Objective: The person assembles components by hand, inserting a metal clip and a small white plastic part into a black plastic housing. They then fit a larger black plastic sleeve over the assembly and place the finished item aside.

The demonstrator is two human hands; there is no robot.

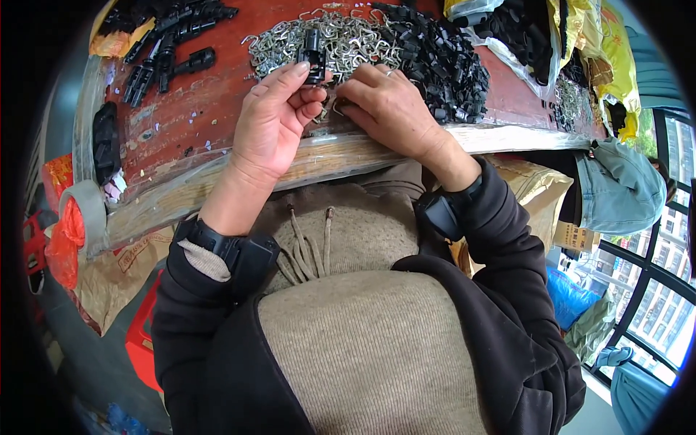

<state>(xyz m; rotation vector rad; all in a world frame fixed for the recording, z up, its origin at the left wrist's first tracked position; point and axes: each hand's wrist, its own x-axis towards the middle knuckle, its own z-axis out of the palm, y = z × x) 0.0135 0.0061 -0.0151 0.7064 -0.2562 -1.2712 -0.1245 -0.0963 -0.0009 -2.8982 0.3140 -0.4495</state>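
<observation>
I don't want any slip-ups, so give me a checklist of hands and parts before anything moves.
1. Left hand holding the black part: ok, gripped in its fingers.
2. Right hand gripping a piece: cannot tell, its fingers curl down and hide their hold.
3. Hooks near the hands: ok, heaped just beyond them.
4. Hooks separate from the small pieces: not ok, the two heaps meet.
5. Longer black parts apart from the hooks: ok, they lie off to the left.
</observation>
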